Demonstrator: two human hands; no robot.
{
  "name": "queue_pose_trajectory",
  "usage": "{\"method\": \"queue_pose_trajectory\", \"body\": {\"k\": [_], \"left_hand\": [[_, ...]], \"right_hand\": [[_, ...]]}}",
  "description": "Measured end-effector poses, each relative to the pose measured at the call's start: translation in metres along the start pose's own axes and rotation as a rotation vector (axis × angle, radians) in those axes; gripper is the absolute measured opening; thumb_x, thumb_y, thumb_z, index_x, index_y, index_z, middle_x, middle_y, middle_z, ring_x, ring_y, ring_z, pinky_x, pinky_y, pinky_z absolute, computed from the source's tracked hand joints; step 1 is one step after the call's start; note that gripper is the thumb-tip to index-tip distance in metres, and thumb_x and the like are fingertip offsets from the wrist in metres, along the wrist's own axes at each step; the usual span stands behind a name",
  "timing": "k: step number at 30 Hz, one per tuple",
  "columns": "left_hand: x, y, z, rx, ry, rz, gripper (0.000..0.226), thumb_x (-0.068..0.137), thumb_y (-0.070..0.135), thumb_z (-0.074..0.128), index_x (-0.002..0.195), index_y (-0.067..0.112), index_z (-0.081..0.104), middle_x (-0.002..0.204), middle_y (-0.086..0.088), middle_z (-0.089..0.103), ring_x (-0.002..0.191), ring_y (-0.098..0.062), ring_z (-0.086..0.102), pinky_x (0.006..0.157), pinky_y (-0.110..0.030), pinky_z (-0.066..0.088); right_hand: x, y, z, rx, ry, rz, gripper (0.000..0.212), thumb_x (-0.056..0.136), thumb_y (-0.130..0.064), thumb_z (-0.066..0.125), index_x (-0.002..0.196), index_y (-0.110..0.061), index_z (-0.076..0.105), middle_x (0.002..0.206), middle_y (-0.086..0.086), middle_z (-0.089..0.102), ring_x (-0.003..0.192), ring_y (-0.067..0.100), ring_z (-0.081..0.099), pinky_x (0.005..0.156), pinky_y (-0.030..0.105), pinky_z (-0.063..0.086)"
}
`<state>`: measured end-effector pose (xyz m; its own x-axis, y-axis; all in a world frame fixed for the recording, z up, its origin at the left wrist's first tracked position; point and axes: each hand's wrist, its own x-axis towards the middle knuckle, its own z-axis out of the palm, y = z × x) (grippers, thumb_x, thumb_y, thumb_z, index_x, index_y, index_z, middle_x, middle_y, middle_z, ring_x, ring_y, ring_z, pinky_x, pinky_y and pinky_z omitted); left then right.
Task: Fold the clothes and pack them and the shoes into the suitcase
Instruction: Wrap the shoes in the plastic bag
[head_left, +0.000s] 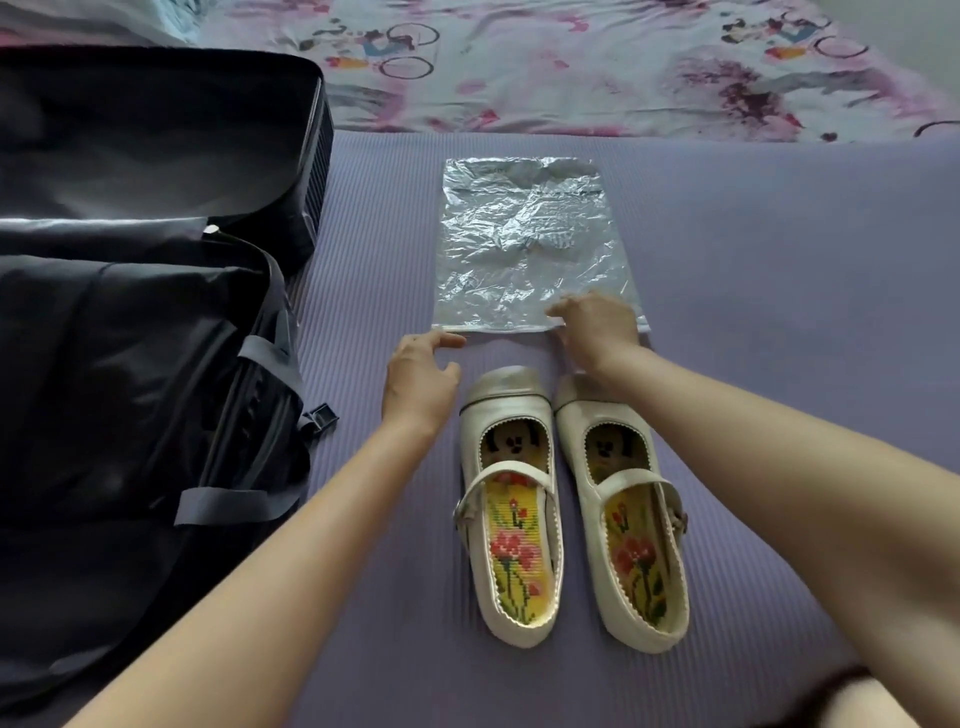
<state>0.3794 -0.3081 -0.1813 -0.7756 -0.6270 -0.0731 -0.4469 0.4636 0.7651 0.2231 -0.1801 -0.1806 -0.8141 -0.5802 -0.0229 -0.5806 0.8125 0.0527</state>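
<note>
On the purple mat (779, 312), our left hand (421, 379), fingers relaxed, is just beside the plastic bag (519, 234); our right hand (592, 327) rests on it, grip unclear.

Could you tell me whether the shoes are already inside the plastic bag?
Out. Both shoes stand side by side on the mat, in front of the bag, which lies flat with nothing visible inside.

You had the shoes (511, 405) side by side on the mat (779, 312), the plastic bag (524, 244) lying just beyond their toes. The suitcase (130, 364) lay to your left, the bedsheet (597, 67) behind the mat.
</note>
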Motion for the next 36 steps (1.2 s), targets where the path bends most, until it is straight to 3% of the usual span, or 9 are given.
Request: {"method": "queue_pose_trajectory", "body": {"k": [6, 9, 12, 15, 17, 23, 28, 31, 36], "left_hand": [[0.006, 0.003, -0.001, -0.034, 0.039, 0.016, 0.026, 0.089, 0.009, 0.054, 0.110, 0.022, 0.065, 0.116, -0.005, 0.057, 0.105, -0.016, 0.055, 0.078, -0.023, 0.039], [0.000, 0.011, -0.001, -0.048, 0.033, 0.035, 0.027, 0.091, 0.009, 0.053, 0.113, 0.019, 0.063, 0.120, -0.004, 0.055, 0.110, -0.016, 0.053, 0.082, -0.024, 0.040], [-0.003, 0.013, 0.001, -0.048, -0.021, 0.030, 0.029, 0.090, 0.010, 0.053, 0.116, 0.019, 0.062, 0.122, -0.004, 0.057, 0.112, -0.017, 0.053, 0.084, -0.024, 0.040], [-0.004, 0.009, 0.002, -0.065, -0.038, 0.010, 0.032, 0.090, 0.008, 0.054, 0.119, 0.019, 0.061, 0.124, -0.004, 0.058, 0.114, -0.017, 0.053, 0.085, -0.024, 0.040], [-0.006, 0.006, 0.002, -0.076, -0.026, 0.018, 0.036, 0.089, 0.008, 0.055, 0.123, 0.019, 0.058, 0.126, -0.005, 0.056, 0.117, -0.020, 0.052, 0.087, -0.026, 0.041], [-0.009, 0.010, -0.007, 0.020, 0.084, 0.077, 0.051, 0.086, 0.028, 0.066, 0.133, 0.022, 0.049, 0.138, -0.008, 0.041, 0.133, -0.025, 0.031, 0.108, -0.037, 0.028], [-0.022, 0.019, -0.017, -0.215, 0.058, -0.006, 0.039, 0.083, 0.029, 0.070, 0.120, 0.020, 0.062, 0.125, -0.005, 0.059, 0.116, -0.017, 0.053, 0.098, -0.031, 0.042], [-0.033, 0.024, -0.023, -0.261, 0.098, -0.026, 0.032, 0.082, 0.020, 0.070, 0.114, 0.017, 0.066, 0.104, -0.002, 0.067, 0.093, -0.011, 0.059, 0.081, -0.022, 0.045], [-0.049, 0.023, -0.022, -0.283, 0.161, -0.060, 0.030, 0.081, 0.005, 0.065, 0.110, 0.012, 0.069, 0.102, -0.005, 0.070, 0.094, -0.013, 0.064, 0.087, -0.024, 0.049]], "right_hand": [[-0.005, 0.006, -0.010, 0.033, 0.111, -0.066, 0.026, 0.097, -0.022, 0.044, 0.111, -0.016, 0.066, 0.103, 0.013, 0.068, 0.093, 0.032, 0.064, 0.073, 0.033, 0.044], [-0.012, 0.001, -0.014, 0.103, -0.018, -0.166, 0.039, 0.096, -0.026, 0.051, 0.135, -0.024, 0.049, 0.125, 0.012, 0.061, 0.109, 0.029, 0.060, 0.080, 0.034, 0.045], [-0.007, -0.007, -0.010, 0.107, -0.136, -0.095, 0.061, 0.094, -0.014, 0.052, 0.148, -0.029, 0.028, 0.140, 0.015, 0.049, 0.127, 0.031, 0.048, 0.089, 0.038, 0.046], [-0.009, -0.017, -0.005, 0.023, -0.113, -0.081, 0.037, 0.095, -0.010, 0.046, 0.129, -0.020, 0.056, 0.122, 0.013, 0.063, 0.110, 0.031, 0.060, 0.083, 0.035, 0.047], [-0.016, -0.017, -0.003, -0.032, 0.001, -0.131, 0.029, 0.095, -0.010, 0.044, 0.114, -0.019, 0.065, 0.108, 0.009, 0.069, 0.097, 0.029, 0.065, 0.072, 0.030, 0.044], [-0.041, -0.007, -0.025, 0.151, 0.083, -0.096, 0.020, 0.090, -0.010, 0.052, 0.095, -0.021, 0.067, 0.096, 0.001, 0.070, 0.088, 0.024, 0.065, 0.068, 0.027, 0.036], [-0.068, -0.006, -0.049, 0.389, 0.071, 0.001, 0.007, 0.088, -0.027, 0.065, 0.091, -0.021, 0.069, 0.100, -0.006, 0.071, 0.093, 0.014, 0.064, 0.070, 0.024, 0.035], [-0.076, -0.009, -0.056, 0.597, 0.084, 0.068, 0.017, 0.084, -0.038, 0.069, 0.090, -0.022, 0.071, 0.100, -0.006, 0.071, 0.091, 0.013, 0.065, 0.076, 0.030, 0.049], [-0.080, -0.014, -0.066, 0.642, 0.163, 0.133, 0.014, 0.091, -0.028, 0.060, 0.098, -0.022, 0.071, 0.103, -0.005, 0.071, 0.096, 0.016, 0.065, 0.081, 0.034, 0.051]]}}
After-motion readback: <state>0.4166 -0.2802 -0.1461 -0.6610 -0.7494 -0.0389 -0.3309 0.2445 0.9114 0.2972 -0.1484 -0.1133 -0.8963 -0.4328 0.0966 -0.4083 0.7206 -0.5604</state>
